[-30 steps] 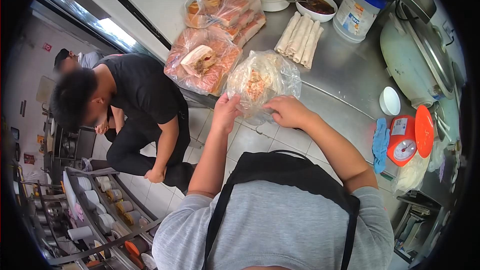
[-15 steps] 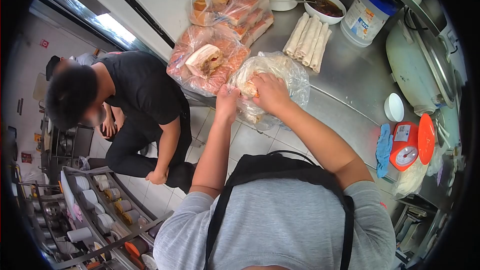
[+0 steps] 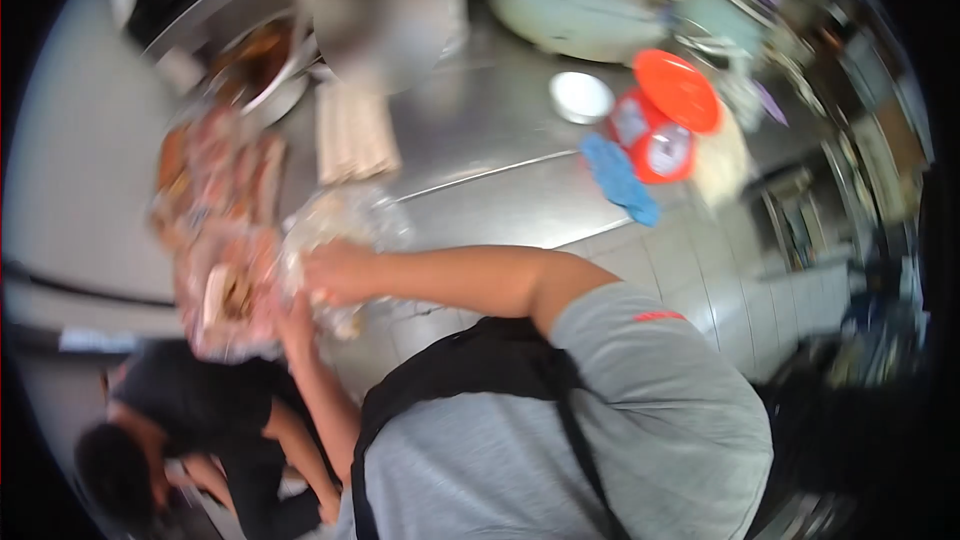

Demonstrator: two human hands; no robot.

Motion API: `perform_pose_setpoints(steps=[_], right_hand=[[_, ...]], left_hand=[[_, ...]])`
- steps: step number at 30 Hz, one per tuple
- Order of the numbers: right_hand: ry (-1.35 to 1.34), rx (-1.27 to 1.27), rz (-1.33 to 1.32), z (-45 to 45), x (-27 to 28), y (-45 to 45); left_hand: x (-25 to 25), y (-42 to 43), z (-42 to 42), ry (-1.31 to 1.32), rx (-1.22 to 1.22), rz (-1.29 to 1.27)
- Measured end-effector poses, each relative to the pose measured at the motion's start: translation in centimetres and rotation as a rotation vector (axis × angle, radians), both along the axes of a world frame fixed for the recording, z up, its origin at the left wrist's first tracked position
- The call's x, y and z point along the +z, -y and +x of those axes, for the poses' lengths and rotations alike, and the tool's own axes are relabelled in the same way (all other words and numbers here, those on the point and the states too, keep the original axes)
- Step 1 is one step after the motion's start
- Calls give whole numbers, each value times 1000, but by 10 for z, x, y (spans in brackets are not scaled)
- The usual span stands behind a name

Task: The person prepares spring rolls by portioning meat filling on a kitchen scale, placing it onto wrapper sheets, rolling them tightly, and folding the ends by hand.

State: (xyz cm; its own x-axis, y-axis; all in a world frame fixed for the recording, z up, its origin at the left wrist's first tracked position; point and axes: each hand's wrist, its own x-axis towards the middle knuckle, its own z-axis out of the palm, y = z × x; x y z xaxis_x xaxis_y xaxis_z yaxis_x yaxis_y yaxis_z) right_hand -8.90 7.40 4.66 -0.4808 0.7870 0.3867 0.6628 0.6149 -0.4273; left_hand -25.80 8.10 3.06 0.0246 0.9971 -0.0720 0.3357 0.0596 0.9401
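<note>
- Lower left: a bent-over person in a black short-sleeved top [image 3: 195, 400], partly cut off by the frame edge.
- Pink-and-orange slabs of meat [image 3: 220, 165], stacked, wrapped in glossy clear plastic; just below, a second clear bag of pink meat [image 3: 260, 260], topped by a pale, thick-rimmed cut piece [image 3: 217, 292].
- White curved basin [image 3: 283, 98], dark brown food inside.
- Left hand [image 3: 296, 325], bare, placed at the near left edge of the crumpled clear plastic bag [image 3: 372, 215]; grip blurred, cannot be told.
- Right hand [image 3: 343, 272], bare, laid over that bag, its pale contents partly hidden; finger closure cannot be told.
- Beyond the bag: pale, long cylindrical rolls [image 3: 355, 135], side by side on the smooth grey metal counter [image 3: 470, 130].
- Farther right: white round bowl [image 3: 581, 97], rumpled blue cloth [image 3: 620, 180], red dial scale [image 3: 658, 145], overlapped by a flat orange-red oval piece [image 3: 678, 90].
</note>
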Motion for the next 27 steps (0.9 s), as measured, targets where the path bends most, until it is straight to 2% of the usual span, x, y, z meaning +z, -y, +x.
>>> perform_pose_setpoints(steps=[2, 5, 8, 11, 14, 17, 23, 26, 27], right_hand=[[60, 82, 22, 13, 4, 3], [-87, 84, -38, 24, -16, 3], [-276, -88, 55, 25, -12, 24], [-116, -113, 149, 15, -5, 31], [50, -34, -29, 13, -11, 22], [71, -30, -17, 15, -27, 24], [-162, -114, -197, 28, -44, 24], [-480, -153, -499, 50, -23, 25], [-712, -147, -669, 57, -15, 26]], left_hand=[[-6, -6, 3, 138, -70, 118], [15, 5, 9, 97, 4, 14], [-5, -9, -3, 170, -39, -26], [2, -5, 2, 212, -40, -53], [4, -4, 3, 249, -49, -75], [-8, -9, -4, 194, 8, -50], [-10, -10, -7, 220, 9, -63], [-22, -15, -12, 303, 21, -44], [-27, -16, -13, 306, 46, -36]])
